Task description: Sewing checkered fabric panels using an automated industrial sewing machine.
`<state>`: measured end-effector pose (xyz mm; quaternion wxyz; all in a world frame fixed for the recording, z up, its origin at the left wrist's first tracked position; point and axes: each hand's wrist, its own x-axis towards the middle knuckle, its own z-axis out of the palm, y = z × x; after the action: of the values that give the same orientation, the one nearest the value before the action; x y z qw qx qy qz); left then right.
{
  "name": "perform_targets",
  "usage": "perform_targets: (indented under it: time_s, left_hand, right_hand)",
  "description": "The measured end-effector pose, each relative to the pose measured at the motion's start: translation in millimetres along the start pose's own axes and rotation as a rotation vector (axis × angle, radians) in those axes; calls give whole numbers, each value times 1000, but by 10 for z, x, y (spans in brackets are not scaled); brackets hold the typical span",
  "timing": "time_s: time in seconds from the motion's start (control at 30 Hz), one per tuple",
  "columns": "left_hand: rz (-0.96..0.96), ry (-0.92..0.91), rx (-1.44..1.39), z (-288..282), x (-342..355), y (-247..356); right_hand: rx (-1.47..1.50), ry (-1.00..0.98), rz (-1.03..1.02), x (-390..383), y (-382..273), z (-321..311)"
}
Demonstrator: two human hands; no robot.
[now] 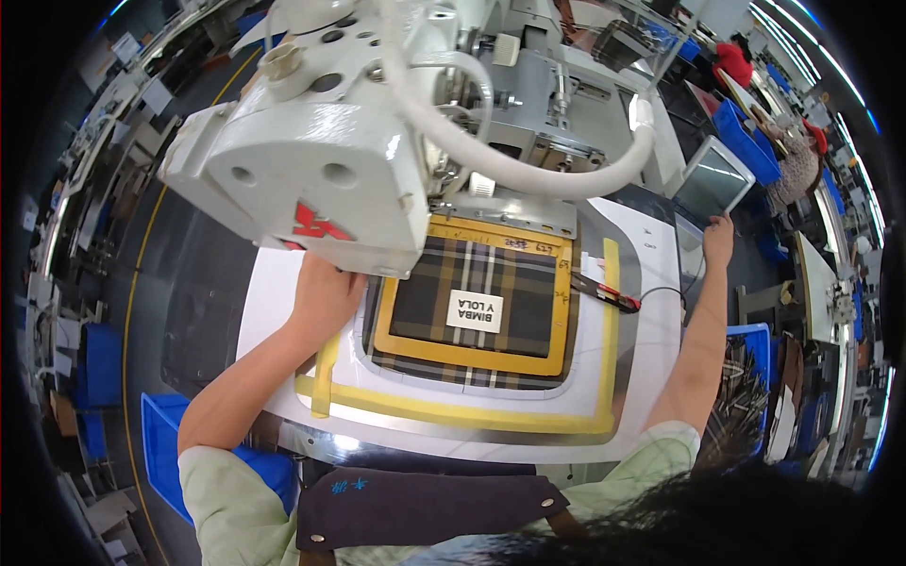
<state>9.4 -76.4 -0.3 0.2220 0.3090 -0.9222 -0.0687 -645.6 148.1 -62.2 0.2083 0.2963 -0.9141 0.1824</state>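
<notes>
My left hand (326, 283) is beside the yellow frame (467, 358) under the white sewing machine head (293, 160), its fingers mostly hidden. The frame sits on dark plaid fabric (425, 292), with a white lettered label (474, 311) inside it. Underneath, a white board (651, 302) carries yellow tape strips. Red-and-black snips (613, 297) lie right of the frame. My right hand (718, 236) reaches to the lower edge of a small screen (717, 174), fingers curled; whether they hold anything is too small to make out.
Blue bins stand at lower left (165, 424) and right (760, 344), the latter beside metal pieces. A white hose (528, 179) arches over the work. Two other people sit at back right, one in red (731, 61), another in patterned clothing (793, 170). A walkway (151, 311) runs along the left.
</notes>
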Motion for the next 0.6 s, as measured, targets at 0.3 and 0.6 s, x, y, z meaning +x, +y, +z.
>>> perform_targets:
  time_s: [0.3,0.6]
  left_hand:
    - [-46,-27,10,117,-156,-231]
    - [-85,8,12,228,-295,-399]
  right_hand:
    - [-28,-219,-76,-576,-265,-141]
    - [-49,-290,-90,-578,-345,38]
